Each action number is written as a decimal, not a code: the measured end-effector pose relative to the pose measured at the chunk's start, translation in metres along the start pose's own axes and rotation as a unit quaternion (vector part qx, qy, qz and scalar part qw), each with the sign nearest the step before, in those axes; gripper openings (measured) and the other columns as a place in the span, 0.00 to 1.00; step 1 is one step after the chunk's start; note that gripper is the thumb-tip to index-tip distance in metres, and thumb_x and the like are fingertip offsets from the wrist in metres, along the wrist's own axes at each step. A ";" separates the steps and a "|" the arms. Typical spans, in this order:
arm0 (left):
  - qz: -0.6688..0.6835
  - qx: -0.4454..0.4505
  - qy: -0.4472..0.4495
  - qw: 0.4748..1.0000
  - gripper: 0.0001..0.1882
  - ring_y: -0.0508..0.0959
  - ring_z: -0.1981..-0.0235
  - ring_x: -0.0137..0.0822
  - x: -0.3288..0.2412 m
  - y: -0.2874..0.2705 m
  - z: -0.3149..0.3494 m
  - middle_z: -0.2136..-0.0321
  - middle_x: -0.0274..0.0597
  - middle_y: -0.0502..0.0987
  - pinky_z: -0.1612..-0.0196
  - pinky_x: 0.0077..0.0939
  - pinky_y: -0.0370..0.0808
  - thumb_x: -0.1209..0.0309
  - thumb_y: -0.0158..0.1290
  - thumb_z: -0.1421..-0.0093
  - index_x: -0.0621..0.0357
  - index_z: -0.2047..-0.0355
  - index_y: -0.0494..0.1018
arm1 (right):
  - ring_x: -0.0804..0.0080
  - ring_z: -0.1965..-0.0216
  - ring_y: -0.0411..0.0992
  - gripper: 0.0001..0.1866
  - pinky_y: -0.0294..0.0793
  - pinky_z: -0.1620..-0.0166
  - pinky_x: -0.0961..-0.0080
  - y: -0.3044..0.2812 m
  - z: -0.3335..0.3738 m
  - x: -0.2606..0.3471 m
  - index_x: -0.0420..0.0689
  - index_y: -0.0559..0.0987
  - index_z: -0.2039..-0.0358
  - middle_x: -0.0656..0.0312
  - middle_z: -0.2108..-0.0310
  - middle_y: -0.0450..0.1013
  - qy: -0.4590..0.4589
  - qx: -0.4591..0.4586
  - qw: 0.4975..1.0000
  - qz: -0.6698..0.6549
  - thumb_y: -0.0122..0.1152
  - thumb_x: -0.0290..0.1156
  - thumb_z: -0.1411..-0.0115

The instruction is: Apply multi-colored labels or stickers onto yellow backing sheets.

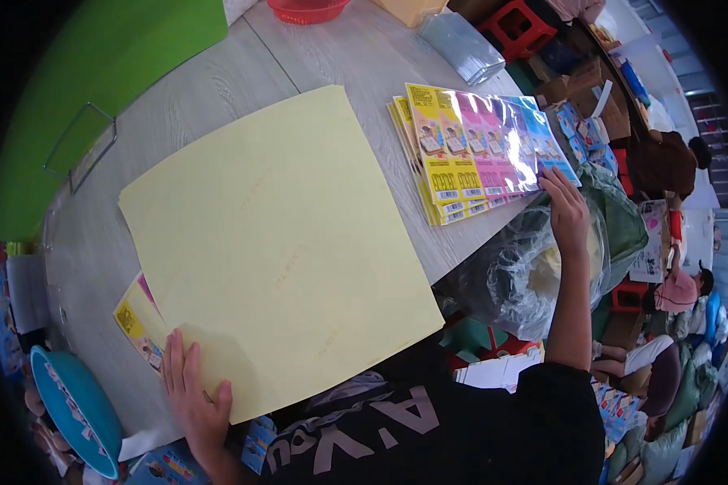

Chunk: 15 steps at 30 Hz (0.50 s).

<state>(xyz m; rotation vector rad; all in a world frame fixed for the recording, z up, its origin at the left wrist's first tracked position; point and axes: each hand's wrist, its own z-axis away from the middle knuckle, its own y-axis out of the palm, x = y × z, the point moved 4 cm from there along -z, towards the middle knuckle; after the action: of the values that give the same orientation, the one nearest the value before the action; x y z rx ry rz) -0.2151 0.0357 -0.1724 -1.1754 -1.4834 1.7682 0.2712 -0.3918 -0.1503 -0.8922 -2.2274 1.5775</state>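
Observation:
A large pale yellow sheet of backing paper [275, 242], apparently the top of a stack, covers the middle of the table. Its lower left corner is under my left hand [192, 396], whose fingers are stretched out with the thumb apart. Beside those fingertips a printed label sheet [133, 319] sticks out from under the yellow paper; most of it is hidden. To the right lies a fanned pile of glossy label sheets [477, 149] in yellow, pink and blue stripes. My right hand [566, 206] rests its extended fingers on the pile's right edge.
A red basket [307, 10] and clear plastic sleeves [461, 48] sit at the far edge. Left are a wire stand [81, 149] and a teal basin [77, 412] with printed pieces. Beyond the right edge are a clear plastic bag [514, 275], red stools [518, 28], boxes and several people.

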 end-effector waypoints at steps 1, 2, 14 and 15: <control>0.001 -0.003 0.001 1.000 0.34 0.63 0.28 0.62 0.001 0.000 0.001 0.29 0.58 0.65 0.28 0.58 0.59 0.50 0.48 0.33 0.62 0.36 0.69 | 0.56 0.37 0.76 0.16 0.74 0.37 0.59 0.001 -0.002 0.000 0.44 0.85 0.51 0.58 0.43 0.81 0.000 0.005 1.000 -0.011 0.56 0.16 0.36; 0.000 -0.006 0.001 1.000 0.34 0.63 0.28 0.62 0.002 0.000 0.001 0.29 0.58 0.65 0.28 0.58 0.59 0.49 0.48 0.33 0.63 0.37 0.69 | 0.55 0.35 0.74 0.16 0.72 0.35 0.59 0.003 -0.004 0.001 0.43 0.85 0.51 0.57 0.43 0.80 -0.001 0.011 1.000 -0.022 0.55 0.16 0.35; 0.033 0.016 -0.012 0.999 0.35 0.62 0.27 0.60 -0.006 -0.005 -0.006 0.28 0.59 0.62 0.27 0.54 0.58 0.50 0.55 0.36 0.63 0.36 0.69 | 0.53 0.30 0.65 0.18 0.60 0.30 0.54 -0.033 -0.030 0.021 0.44 0.80 0.44 0.55 0.36 0.72 0.004 0.055 0.998 0.000 0.51 0.17 0.31; 0.030 0.015 -0.008 0.999 0.36 0.62 0.27 0.59 -0.008 -0.006 -0.007 0.28 0.58 0.62 0.27 0.53 0.59 0.50 0.56 0.36 0.63 0.36 0.69 | 0.50 0.32 0.65 0.18 0.60 0.30 0.54 -0.035 -0.031 0.039 0.43 0.79 0.43 0.53 0.36 0.72 0.001 0.059 0.998 -0.009 0.51 0.18 0.31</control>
<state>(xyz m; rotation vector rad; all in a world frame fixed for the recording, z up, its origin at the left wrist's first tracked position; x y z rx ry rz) -0.2059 0.0345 -0.1643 -1.2047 -1.4385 1.8369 0.2467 -0.3517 -0.1117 -0.8377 -2.1113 1.6793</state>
